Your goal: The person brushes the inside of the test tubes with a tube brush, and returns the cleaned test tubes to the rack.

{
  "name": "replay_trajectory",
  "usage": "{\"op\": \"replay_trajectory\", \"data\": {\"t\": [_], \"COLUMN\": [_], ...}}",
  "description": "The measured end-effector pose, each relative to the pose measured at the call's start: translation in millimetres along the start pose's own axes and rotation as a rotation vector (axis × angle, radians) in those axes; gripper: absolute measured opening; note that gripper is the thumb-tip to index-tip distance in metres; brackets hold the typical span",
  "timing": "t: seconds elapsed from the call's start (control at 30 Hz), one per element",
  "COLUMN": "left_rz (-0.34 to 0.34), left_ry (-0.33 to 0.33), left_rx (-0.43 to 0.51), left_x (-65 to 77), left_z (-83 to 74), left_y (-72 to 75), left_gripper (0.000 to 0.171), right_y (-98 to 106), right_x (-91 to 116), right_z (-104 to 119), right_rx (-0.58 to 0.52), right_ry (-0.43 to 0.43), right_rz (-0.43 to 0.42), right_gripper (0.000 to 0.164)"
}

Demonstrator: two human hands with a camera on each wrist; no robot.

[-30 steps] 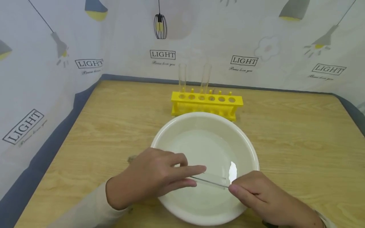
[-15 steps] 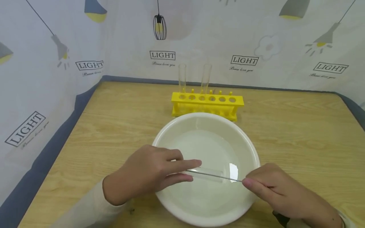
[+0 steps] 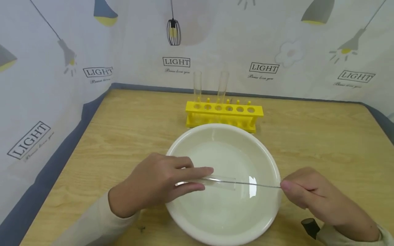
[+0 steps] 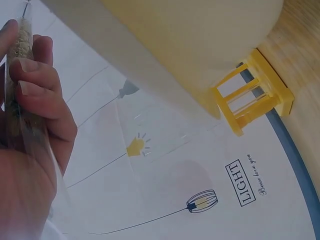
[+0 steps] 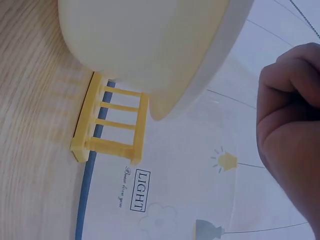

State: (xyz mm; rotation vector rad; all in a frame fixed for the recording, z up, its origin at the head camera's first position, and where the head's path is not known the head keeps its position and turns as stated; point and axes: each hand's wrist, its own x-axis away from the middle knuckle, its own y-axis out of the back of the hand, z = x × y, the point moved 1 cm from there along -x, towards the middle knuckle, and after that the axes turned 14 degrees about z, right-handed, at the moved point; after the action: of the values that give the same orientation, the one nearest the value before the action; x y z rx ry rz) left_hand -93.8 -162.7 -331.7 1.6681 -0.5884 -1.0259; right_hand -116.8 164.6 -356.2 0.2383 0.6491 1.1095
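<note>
Over the white basin, my left hand grips a clear test tube lying nearly level, its mouth toward the right. A test tube brush runs into it: the pale bristles show through the glass in the left wrist view, beside the curled fingers. From the tube's mouth the brush's twisted wire handle stretches right. My right hand, at the basin's right rim, pinches that wire between thumb and curled forefinger. In the right wrist view this fist is partly cut off.
The white basin holds clear water with a bright reflection. Just behind it stands a yellow test tube rack bearing two upright clear tubes. A printed cloth hangs along the wooden table's back and left edges.
My right hand has moved right and slightly up, drawing more of the brush's wire out of the tube. My left hand, with the tube, has shifted a little left and up.
</note>
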Motion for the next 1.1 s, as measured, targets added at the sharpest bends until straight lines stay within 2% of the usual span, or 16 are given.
{"op": "replay_trajectory", "data": {"t": [0.1, 0.37, 0.6, 0.87, 1.0, 1.1], "left_rz": [-0.004, 0.004, 0.020, -0.006, 0.008, 0.022], "left_ry": [0.011, 0.040, 0.066, 0.059, 0.098, 0.122], "left_rx": [-0.005, 0.000, -0.002, 0.030, 0.025, 0.021], "left_x": [1.5, 1.8, 3.5, -0.3, 5.0, 12.3], "left_z": [0.4, 2.3, 8.9, 16.6, 21.5, 24.9], "left_y": [-1.0, -1.9, 1.3, 4.7, 7.4, 9.0], "left_gripper": [0.028, 0.028, 0.030, 0.030, 0.030, 0.030], "right_y": [3, 9, 16, 27, 32, 33], "right_x": [-1, -1, 3, 10, 12, 13], "right_z": [-1, -5, -7, -10, -14, -18], "right_rx": [-0.083, -0.155, -0.272, -0.318, -0.360, -0.383], "right_ry": [0.035, 0.084, 0.144, 0.197, 0.248, 0.254], "right_rz": [-0.009, -0.007, -0.043, -0.021, -0.027, -0.030], "right_gripper": [0.041, 0.040, 0.040, 0.041, 0.041, 0.041]}}
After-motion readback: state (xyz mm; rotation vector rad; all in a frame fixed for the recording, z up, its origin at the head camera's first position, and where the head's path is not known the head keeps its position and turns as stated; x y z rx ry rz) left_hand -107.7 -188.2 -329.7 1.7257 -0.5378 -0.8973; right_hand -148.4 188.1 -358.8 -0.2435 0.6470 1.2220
